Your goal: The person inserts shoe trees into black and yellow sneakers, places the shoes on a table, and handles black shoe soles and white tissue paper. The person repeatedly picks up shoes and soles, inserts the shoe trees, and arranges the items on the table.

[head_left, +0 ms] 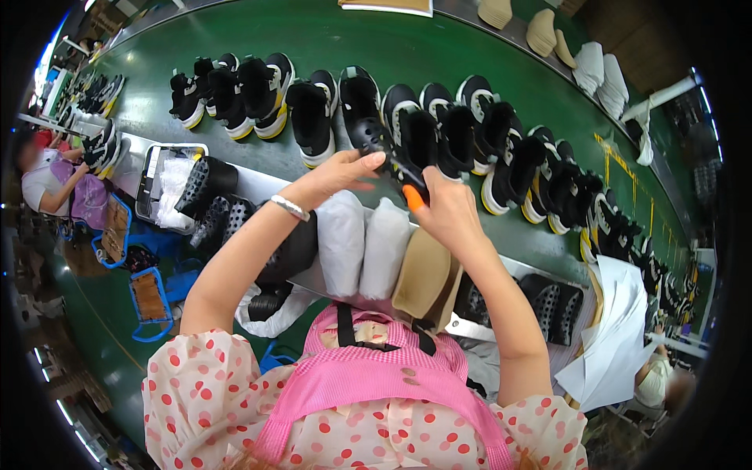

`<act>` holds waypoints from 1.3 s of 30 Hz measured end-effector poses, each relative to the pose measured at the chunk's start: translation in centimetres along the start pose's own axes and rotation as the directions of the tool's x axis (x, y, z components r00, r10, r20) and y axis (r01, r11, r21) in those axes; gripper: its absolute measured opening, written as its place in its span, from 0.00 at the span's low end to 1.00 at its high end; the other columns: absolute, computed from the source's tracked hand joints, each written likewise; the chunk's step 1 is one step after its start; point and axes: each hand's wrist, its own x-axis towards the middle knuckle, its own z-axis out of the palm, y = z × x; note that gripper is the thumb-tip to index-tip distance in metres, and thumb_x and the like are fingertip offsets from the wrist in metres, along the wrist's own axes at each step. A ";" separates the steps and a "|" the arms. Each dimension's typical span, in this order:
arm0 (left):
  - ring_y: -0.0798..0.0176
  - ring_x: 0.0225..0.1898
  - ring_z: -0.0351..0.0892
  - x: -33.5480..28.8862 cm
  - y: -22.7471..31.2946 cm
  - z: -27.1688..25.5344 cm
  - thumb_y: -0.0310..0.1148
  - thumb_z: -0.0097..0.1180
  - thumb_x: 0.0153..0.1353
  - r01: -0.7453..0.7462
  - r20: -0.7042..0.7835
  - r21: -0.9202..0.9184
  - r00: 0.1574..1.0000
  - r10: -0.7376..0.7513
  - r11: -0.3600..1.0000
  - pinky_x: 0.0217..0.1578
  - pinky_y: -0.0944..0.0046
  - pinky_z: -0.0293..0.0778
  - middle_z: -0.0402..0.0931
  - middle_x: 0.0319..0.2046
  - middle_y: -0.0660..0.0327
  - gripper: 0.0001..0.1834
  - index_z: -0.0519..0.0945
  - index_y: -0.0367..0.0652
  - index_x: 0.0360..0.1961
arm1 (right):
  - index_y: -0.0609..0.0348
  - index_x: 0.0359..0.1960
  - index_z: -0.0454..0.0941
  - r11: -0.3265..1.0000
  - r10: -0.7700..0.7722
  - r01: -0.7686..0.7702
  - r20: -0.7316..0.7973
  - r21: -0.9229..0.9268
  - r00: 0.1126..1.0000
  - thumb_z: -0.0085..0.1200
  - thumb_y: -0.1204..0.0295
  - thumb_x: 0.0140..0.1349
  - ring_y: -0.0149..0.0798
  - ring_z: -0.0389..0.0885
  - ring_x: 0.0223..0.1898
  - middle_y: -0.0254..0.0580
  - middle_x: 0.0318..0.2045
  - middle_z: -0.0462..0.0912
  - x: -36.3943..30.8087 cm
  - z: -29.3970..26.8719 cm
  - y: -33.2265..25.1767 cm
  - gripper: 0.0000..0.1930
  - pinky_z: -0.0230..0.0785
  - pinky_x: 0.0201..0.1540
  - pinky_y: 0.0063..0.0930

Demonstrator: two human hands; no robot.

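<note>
A black shoe insert dotted with holes slants over the near side of the shoe row. My right hand is closed round its lower end, with an orange cover on one fingertip. My left hand is beside the insert, thumb and fingers apart; the thumb tip lies at its edge, and I cannot tell whether it touches. Just beyond are a black sneaker and another with white trim, openings facing me. Below the hands stand two white paper-wrapped bundles and a beige curved piece.
Several black sneakers with white and yellow soles line the green bench. A bin with white paper and black perforated inserts stands at left; similar inserts and white sheets lie at right. Co-workers sit far left and lower right.
</note>
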 end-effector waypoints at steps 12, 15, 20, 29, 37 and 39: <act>0.46 0.55 0.73 6.8 -3.8 -8.3 0.38 0.60 0.57 -0.219 0.099 0.860 0.957 0.271 0.461 0.55 0.55 0.71 0.63 0.63 0.50 0.35 0.64 0.37 0.63 | 0.62 0.29 0.84 0.904 0.090 0.040 0.282 -0.426 0.955 0.57 0.68 0.49 0.50 0.85 0.38 0.53 0.32 0.85 20.3 9.6 -1.0 0.10 0.77 0.41 0.39; 0.47 0.50 0.76 8.4 -3.2 -8.3 0.41 0.63 0.54 -0.160 0.066 0.871 0.975 0.212 0.464 0.50 0.54 0.74 0.72 0.56 0.52 0.30 0.71 0.40 0.57 | 0.60 0.33 0.85 0.901 0.198 -0.034 0.339 -0.433 0.920 0.56 0.73 0.51 0.51 0.85 0.41 0.53 0.36 0.85 22.0 13.7 -0.5 0.10 0.78 0.42 0.38; 0.55 0.32 0.84 13.5 -6.0 -9.0 0.46 0.63 0.53 -0.005 0.008 0.828 1.000 -0.002 0.561 0.37 0.56 0.79 0.82 0.33 0.53 0.22 0.80 0.40 0.43 | 0.60 0.38 0.85 0.910 0.354 -0.269 0.254 -0.316 0.900 0.49 0.76 0.59 0.49 0.83 0.47 0.50 0.43 0.84 23.6 18.2 1.5 0.12 0.77 0.48 0.40; 0.65 0.17 0.81 14.0 -1.9 -7.6 0.60 0.57 0.52 0.233 -0.159 0.927 0.954 -0.256 0.293 0.27 0.66 0.77 0.79 0.16 0.66 0.24 0.83 0.50 0.26 | 0.62 0.39 0.84 0.913 0.404 -0.375 0.226 -0.164 0.886 0.53 0.74 0.56 0.55 0.82 0.47 0.59 0.43 0.82 25.4 21.1 3.1 0.11 0.77 0.48 0.41; 0.54 0.47 0.81 15.0 -7.6 -11.9 0.56 0.59 0.54 -0.138 0.113 0.975 0.983 0.144 0.175 0.46 0.56 0.76 0.83 0.41 0.53 0.25 0.83 0.48 0.42 | 0.64 0.44 0.79 0.922 -0.190 0.175 0.010 0.345 0.982 0.55 0.77 0.53 0.54 0.79 0.45 0.54 0.38 0.82 11.9 9.1 0.8 0.15 0.73 0.48 0.43; 0.51 0.54 0.77 13.7 -3.6 -8.3 0.54 0.60 0.55 0.230 -0.230 0.959 0.973 -0.018 0.168 0.51 0.55 0.74 0.78 0.50 0.49 0.29 0.79 0.43 0.49 | 0.63 0.45 0.78 0.932 -0.116 0.140 -0.090 0.334 0.989 0.54 0.77 0.56 0.54 0.78 0.46 0.52 0.40 0.81 5.5 5.5 2.2 0.14 0.72 0.50 0.42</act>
